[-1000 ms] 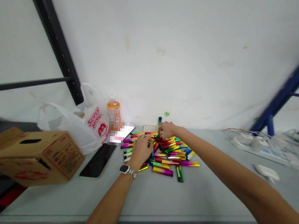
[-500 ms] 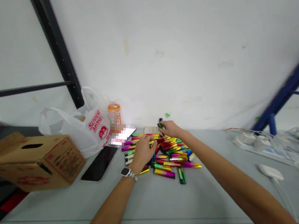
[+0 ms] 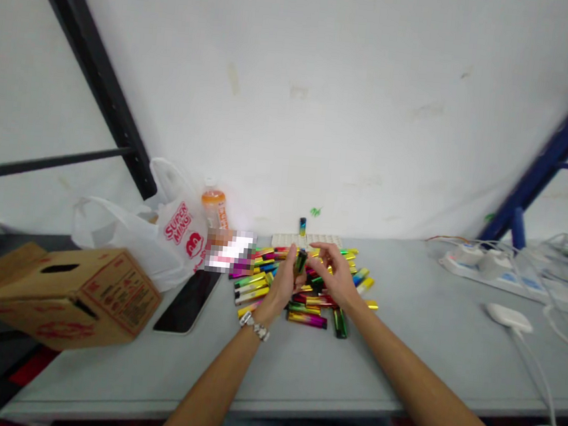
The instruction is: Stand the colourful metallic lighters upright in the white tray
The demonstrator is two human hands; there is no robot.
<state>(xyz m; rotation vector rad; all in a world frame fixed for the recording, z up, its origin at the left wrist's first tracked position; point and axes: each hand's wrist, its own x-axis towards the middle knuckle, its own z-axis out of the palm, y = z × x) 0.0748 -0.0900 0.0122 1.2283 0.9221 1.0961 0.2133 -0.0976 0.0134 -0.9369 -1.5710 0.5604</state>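
Note:
My left hand (image 3: 282, 285), with a metal-banded watch on its wrist, grips a lighter (image 3: 300, 263) upright; the lighter is green with a dark top. Just to its right, my right hand (image 3: 334, 275) has its fingers apart, the tips close to the lighter; whether they touch it I cannot tell. Many shiny lighters (image 3: 306, 320) in red, gold, green and purple lie piled under and around both hands. Behind the pile, against the wall, a pale gridded tray (image 3: 281, 239) bears one blue and yellow lighter (image 3: 303, 226) standing upright.
On the left are a cardboard box (image 3: 105, 296), a black phone (image 3: 187, 304), a white plastic bag (image 3: 182, 230) and an orange drink bottle (image 3: 214, 206). A power strip (image 3: 503, 278) with cables and a white charger (image 3: 509, 318) lie at the right.
My right hand has come back from the tray towards me and opened its fingers. The left hand has risen from the pile and now holds a green lighter upright.

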